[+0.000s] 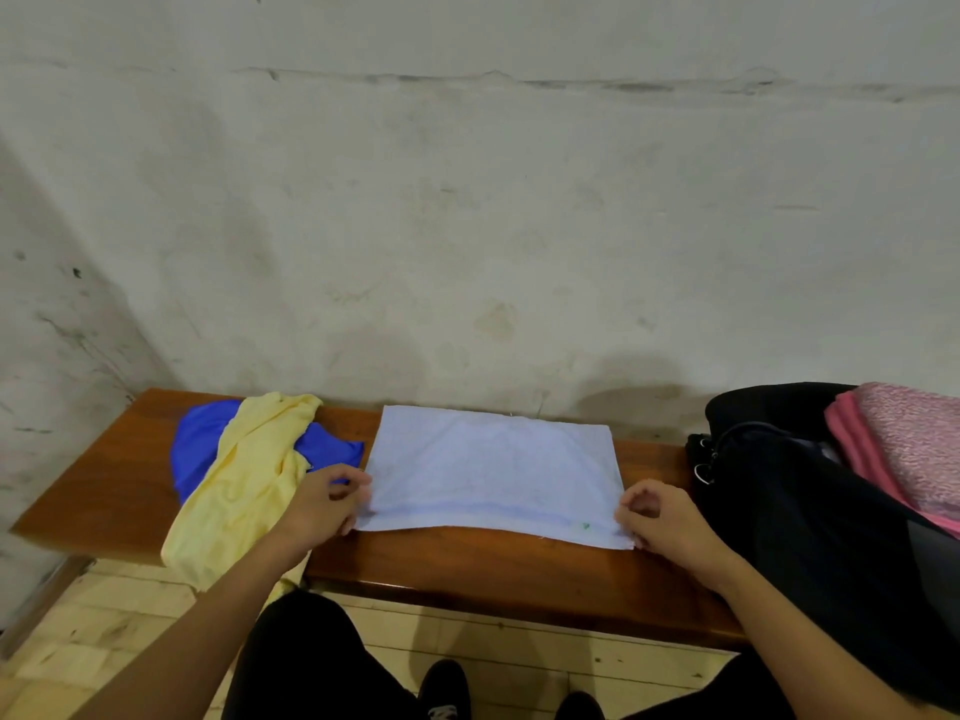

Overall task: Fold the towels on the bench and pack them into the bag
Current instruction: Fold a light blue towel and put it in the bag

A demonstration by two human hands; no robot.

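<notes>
A pale blue-white towel (493,470) lies flat on the brown wooden bench (119,480), folded into a rectangle. My left hand (324,504) pinches its near left corner and my right hand (662,519) pinches its near right corner. Left of it a crumpled yellow towel (244,475) lies over a bright blue towel (200,444) and hangs off the bench's front edge. A black bag (800,491) sits open at the right end, with a folded pink towel (904,449) in it.
A stained white wall (467,226) rises right behind the bench. Pale floor tiles (104,631) lie below, with my dark trouser legs and black shoes (447,688) in front of the bench. Metal rings (702,472) hang on the bag's left side.
</notes>
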